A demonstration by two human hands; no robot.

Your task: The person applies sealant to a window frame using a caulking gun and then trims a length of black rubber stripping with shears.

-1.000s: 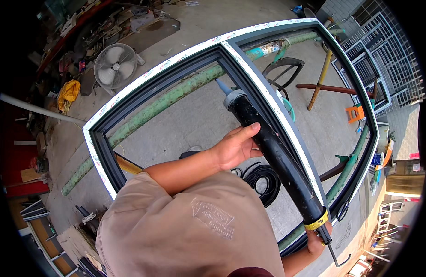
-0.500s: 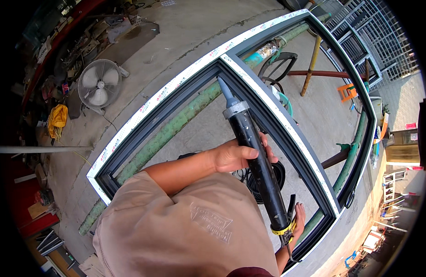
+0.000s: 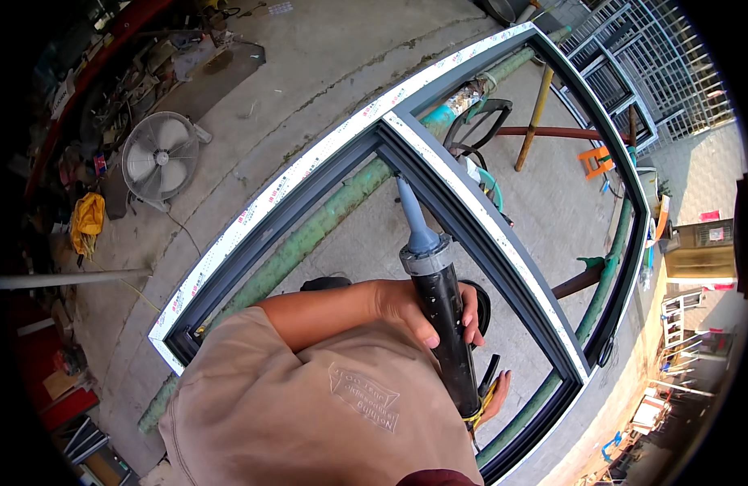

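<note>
A black caulking gun (image 3: 451,336) with a grey ring and a tapered grey nozzle points away from me. My left hand (image 3: 414,312) is closed round its barrel, thumb on top. At the rear end, by the yellow fitting and black lever, my right hand (image 3: 495,397) grips the gun; the barrel and my shirt partly hide it. The nozzle tip lies along the inner edge of the middle bar (image 3: 479,215) of a large dark grey window frame (image 3: 289,190), a little below the upper corner. White printed film covers the frame's faces. Whether the tip touches is unclear.
Green pipes (image 3: 325,206) run beneath the frame. A floor fan (image 3: 161,158) and a yellow bag (image 3: 88,223) stand at the left, near heaped scrap. Beyond the frame are an orange stool (image 3: 595,162) and metal grilles (image 3: 613,77). A ladder (image 3: 673,320) lies at right.
The caulking gun has come back toward me, its nozzle tip sliding from the corner down along the middle bar. Both hands have moved with it and keep their hold.
</note>
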